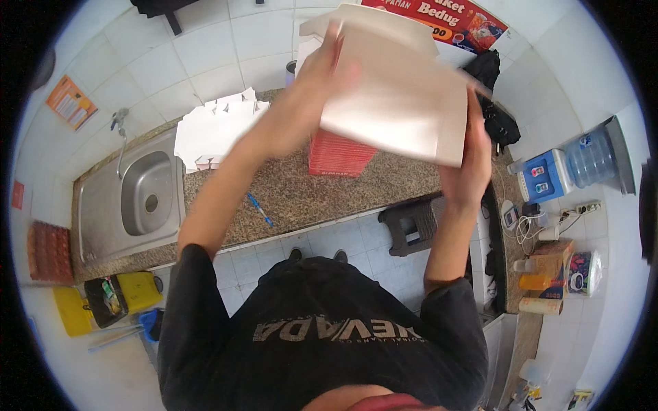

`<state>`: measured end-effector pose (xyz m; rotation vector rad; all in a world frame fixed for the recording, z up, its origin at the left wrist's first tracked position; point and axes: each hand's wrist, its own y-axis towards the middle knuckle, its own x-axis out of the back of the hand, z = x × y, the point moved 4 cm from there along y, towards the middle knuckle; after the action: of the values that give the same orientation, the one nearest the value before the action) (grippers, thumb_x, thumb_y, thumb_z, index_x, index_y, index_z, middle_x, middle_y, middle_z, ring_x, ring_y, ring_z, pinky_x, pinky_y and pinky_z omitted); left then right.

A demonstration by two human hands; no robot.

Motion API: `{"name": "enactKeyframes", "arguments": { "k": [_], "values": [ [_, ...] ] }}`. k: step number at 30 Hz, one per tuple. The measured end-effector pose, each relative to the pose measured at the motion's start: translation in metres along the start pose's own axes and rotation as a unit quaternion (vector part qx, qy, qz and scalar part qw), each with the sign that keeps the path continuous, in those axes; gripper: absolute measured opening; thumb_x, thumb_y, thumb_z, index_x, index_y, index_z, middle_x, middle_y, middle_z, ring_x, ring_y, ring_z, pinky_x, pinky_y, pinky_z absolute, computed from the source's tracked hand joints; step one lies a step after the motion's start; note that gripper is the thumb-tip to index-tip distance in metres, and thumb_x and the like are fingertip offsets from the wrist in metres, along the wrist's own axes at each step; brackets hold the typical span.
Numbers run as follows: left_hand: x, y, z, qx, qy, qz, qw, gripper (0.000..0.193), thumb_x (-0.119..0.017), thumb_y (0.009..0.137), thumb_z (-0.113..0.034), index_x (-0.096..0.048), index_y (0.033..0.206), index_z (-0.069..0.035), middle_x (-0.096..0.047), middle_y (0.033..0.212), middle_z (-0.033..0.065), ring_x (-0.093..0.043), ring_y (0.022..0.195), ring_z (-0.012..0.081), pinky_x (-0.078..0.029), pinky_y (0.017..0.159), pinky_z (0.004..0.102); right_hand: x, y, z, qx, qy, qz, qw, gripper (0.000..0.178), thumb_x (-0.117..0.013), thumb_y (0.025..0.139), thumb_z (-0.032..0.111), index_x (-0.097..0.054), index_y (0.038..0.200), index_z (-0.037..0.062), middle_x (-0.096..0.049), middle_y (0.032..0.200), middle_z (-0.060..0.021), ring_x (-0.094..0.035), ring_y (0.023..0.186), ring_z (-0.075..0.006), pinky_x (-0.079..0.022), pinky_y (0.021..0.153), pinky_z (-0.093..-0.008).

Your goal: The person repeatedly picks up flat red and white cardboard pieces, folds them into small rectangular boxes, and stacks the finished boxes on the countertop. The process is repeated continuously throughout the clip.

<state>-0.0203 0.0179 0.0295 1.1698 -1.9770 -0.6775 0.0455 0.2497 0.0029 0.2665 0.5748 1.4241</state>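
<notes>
Both arms are raised over the counter, holding up a pale grey-brown cardboard box (397, 96) that is partly folded and slightly blurred. My left hand (312, 92) grips its left edge, with the fingertips smeared by motion. Along the right side, my right hand (469, 157) is closed on the edge, its thumb side showing and some fingers hidden behind the board. Below the box stands a neat stack of red folded boxes (339, 156), its top covered by the held one. To the left of my left forearm lies a pile of white flat cardboard blanks (212, 133) with notched edges.
A blue pen (260, 209) lies on the speckled granite counter (295, 198). A steel sink (147, 192) is at left. A dark stool (411, 226) stands under the counter; a blue water dispenser (545, 175) and a cable (524, 229) are at right. A black bag (500, 123) sits behind.
</notes>
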Motion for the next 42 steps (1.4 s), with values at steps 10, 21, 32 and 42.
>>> {"name": "enactKeyframes", "arguments": {
  "k": [10, 21, 32, 42],
  "values": [
    [0.001, 0.081, 0.069, 0.280, -0.027, -0.022, 0.959, 0.066, -0.027, 0.111, -0.039, -0.024, 0.154, 0.012, -0.047, 0.143, 0.0345, -0.048, 0.139, 0.0425, -0.040, 0.117, 0.0487, 0.034, 0.116, -0.010, -0.076, -0.067, -0.037, 0.994, 0.055, -0.053, 0.107, 0.027, -0.040, 0.148, -0.0071, -0.058, 0.138, -0.0216, -0.063, 0.122, -0.0247, -0.053, 0.102, -0.0421],
    [0.007, 0.064, 0.128, 0.310, -0.035, -0.037, 0.949, 0.064, -0.027, 0.113, -0.033, -0.030, 0.146, 0.021, -0.051, 0.139, 0.0343, -0.054, 0.133, 0.0401, -0.042, 0.116, 0.0508, 0.045, 0.138, -0.058, -0.150, -0.026, 0.021, 0.988, 0.047, -0.050, 0.109, 0.032, -0.052, 0.137, -0.0058, -0.066, 0.127, -0.0176, -0.065, 0.116, -0.0232, -0.053, 0.097, -0.0400],
    [0.016, 0.070, 0.108, 0.381, -0.065, 0.013, 0.922, 0.057, -0.023, 0.113, -0.027, -0.029, 0.148, 0.018, -0.046, 0.145, 0.0341, -0.048, 0.138, 0.0442, -0.041, 0.116, 0.0586, 0.048, 0.158, -0.063, -0.262, -0.041, 0.177, 0.948, 0.055, -0.048, 0.109, 0.028, -0.038, 0.144, -0.0133, -0.052, 0.145, -0.0239, -0.053, 0.135, -0.0314, -0.045, 0.113, -0.0512],
    [0.010, 0.084, 0.113, 0.416, 0.011, 0.067, 0.907, 0.063, -0.014, 0.113, -0.033, -0.029, 0.149, 0.017, -0.043, 0.146, 0.0387, -0.047, 0.135, 0.0503, -0.045, 0.114, 0.0601, 0.040, 0.169, -0.058, -0.308, -0.300, 0.177, 0.885, 0.048, -0.042, 0.109, 0.027, -0.045, 0.138, -0.0116, -0.062, 0.130, -0.0240, -0.068, 0.114, -0.0279, -0.058, 0.097, -0.0450]
  ]
}}
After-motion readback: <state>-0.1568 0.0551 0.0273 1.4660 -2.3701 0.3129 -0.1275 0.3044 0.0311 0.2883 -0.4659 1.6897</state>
